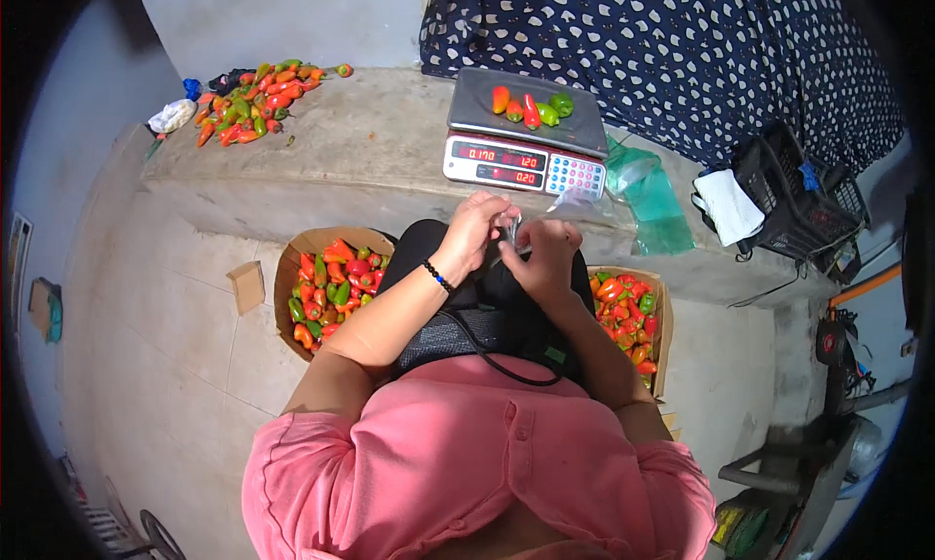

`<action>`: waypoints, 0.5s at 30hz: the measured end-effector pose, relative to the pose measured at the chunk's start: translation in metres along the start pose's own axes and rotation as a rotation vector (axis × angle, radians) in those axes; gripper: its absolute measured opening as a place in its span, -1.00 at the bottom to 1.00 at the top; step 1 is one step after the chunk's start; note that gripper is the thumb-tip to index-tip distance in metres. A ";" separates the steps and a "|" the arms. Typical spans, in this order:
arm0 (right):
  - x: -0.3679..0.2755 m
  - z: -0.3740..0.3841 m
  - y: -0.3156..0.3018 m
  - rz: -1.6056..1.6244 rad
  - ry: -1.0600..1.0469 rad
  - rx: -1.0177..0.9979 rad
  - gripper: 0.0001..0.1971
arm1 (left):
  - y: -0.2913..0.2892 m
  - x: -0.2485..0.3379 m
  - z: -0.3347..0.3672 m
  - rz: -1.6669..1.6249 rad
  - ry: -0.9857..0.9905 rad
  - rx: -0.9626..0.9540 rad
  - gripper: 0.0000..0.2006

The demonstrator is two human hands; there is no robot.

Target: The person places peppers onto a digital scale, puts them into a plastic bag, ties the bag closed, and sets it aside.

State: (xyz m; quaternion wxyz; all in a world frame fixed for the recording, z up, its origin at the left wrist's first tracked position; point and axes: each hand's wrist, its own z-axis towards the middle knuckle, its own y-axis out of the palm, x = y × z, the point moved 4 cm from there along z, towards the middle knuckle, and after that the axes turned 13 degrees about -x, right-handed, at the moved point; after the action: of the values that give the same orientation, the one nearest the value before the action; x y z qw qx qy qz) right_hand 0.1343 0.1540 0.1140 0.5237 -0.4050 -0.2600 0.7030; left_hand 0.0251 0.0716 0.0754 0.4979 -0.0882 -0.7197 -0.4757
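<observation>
Both hands meet in front of the scale, above my lap. My left hand [473, 233], with a dark beaded bracelet on its wrist, pinches a bit of clear plastic [513, 231] that looks like a thin bag. From the other side my right hand [547, 258] has its fingers closed on the same plastic. Just beyond them a digital scale [495, 159] with lit red figures stands on the concrete ledge. Several red, orange and green peppers [531, 111] lie on its dark weighing plate [475, 97].
A loose pepper pile [255, 100] lies on the ledge [365, 122] at left. Pepper-filled cardboard boxes [284, 292] [664, 326] flank my legs. Right of the scale lie green plastic bags [657, 205] and a black crate [794, 185] with a white cloth [729, 207]. A patterned curtain [623, 34] hangs behind.
</observation>
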 end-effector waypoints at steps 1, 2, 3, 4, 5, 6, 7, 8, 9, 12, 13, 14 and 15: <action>0.003 -0.001 0.004 0.000 -0.003 0.001 -0.83 | 0.000 0.001 0.000 0.001 0.003 0.000 -0.91; 0.008 -0.003 0.010 -0.039 0.015 -0.014 -0.83 | 0.000 0.002 0.000 -0.046 0.026 -0.038 -0.91; 0.009 -0.004 0.012 -0.075 0.033 -0.030 -0.82 | 0.001 0.003 0.000 -0.093 0.047 -0.074 -0.90; 0.010 -0.005 0.012 -0.075 0.031 -0.030 -0.82 | 0.001 0.004 0.000 -0.092 0.049 -0.073 -0.90; 0.008 -0.007 0.010 -0.124 -0.004 0.019 -0.82 | 0.002 0.004 -0.001 -0.119 0.046 -0.043 -0.90; 0.001 -0.006 0.004 -0.172 -0.040 0.066 -0.82 | 0.001 0.004 -0.002 -0.147 0.044 -0.011 -0.89; -0.004 -0.005 -0.001 -0.170 -0.042 0.064 -0.82 | 0.000 0.003 -0.002 -0.148 0.045 -0.008 -0.89; -0.007 -0.004 -0.007 -0.131 -0.033 -0.002 -0.82 | -0.002 0.000 -0.001 -0.154 0.043 -0.016 -0.89; -0.010 -0.002 -0.011 -0.095 -0.021 -0.067 -0.82 | -0.001 0.000 0.000 -0.160 0.038 -0.029 -0.89; 0.011 -0.003 0.001 0.360 0.014 -0.286 -0.84 | 0.002 0.002 0.001 0.016 0.072 -0.025 -0.92; 0.010 -0.004 0.002 0.360 0.011 -0.287 -0.84 | 0.003 0.002 0.003 0.016 0.074 -0.024 -0.92; 0.014 -0.008 0.006 0.696 0.146 -0.320 -0.85 | 0.008 0.007 0.006 0.007 0.202 -0.139 -0.94; 0.016 -0.010 0.012 1.031 0.283 -0.348 -0.86 | 0.013 0.013 0.007 -0.002 0.330 -0.254 -0.90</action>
State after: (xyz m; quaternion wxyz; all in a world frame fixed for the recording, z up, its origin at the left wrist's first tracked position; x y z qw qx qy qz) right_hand 0.1349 0.1653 0.0945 0.0677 -0.6505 -0.0677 0.7535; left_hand 0.0222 0.0795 0.0932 0.5934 -0.0708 -0.5628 -0.5711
